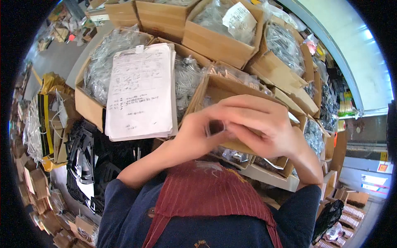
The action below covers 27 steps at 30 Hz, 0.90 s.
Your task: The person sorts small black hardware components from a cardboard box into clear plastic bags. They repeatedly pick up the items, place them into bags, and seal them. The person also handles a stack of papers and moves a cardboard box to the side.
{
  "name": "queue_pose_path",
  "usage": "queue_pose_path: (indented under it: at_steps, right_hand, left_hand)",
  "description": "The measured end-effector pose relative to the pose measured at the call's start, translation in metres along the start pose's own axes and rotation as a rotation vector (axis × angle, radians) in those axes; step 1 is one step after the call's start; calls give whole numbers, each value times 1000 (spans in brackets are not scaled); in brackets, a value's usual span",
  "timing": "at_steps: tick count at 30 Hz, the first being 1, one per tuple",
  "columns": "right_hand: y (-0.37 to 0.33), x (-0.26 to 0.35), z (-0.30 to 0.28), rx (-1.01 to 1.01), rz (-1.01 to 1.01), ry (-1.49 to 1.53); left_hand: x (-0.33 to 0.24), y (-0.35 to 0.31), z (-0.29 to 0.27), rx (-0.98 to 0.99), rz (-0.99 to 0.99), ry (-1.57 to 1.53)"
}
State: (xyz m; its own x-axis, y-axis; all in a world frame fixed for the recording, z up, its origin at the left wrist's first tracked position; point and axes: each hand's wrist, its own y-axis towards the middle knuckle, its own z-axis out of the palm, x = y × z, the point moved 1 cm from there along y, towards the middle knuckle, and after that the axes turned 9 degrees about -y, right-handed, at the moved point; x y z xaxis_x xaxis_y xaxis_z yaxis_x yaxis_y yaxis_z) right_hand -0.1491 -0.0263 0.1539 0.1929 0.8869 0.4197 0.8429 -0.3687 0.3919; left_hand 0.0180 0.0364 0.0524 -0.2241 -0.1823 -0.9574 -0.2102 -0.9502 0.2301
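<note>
My left hand (200,129) and my right hand (260,124) meet above an open cardboard box (227,87). The left fingers curl into a ring, with a small dark patch and a pale rim showing inside it. Bent over and pressed together, the right fingers reach to the left fingertips. What they hold, if anything, is hidden. Left of the hands, a clipboard with a stack of written sheets (138,93) rests across boxes of bagged parts. Silvery screw-like pieces (188,80) lie just past its right edge.
Cardboard boxes of clear-bagged hardware crowd the far side, one with a white paper (240,21) on top. Copper-coloured pieces (227,72) lie beyond my hands. Black plastic parts (84,157) are heaped at left. More cartons (49,221) stand at lower left.
</note>
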Motion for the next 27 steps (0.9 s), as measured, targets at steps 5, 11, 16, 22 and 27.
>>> queue_pose_path:
  at_steps: [5, 11, 16, 22, 27]
  right_hand:
    - [-8, 10, -4, 210, -38, -152]
    - [-25, 12, 5, 14, 176, -211]
    - [-34, 12, 9, -107, 264, -227]
    - [-43, 12, 22, -160, 416, -115]
    - [-38, 11, 27, -138, 350, -83]
  left_hand:
    - [-7, 1, 1, 191, 49, 74]
    - [-11, 1, -10, 62, 130, 238]
    - [-22, 0, -9, -72, -44, 3]
    - [-19, 2, -5, -173, 64, 78]
    - [-17, 3, -3, -52, 237, 339]
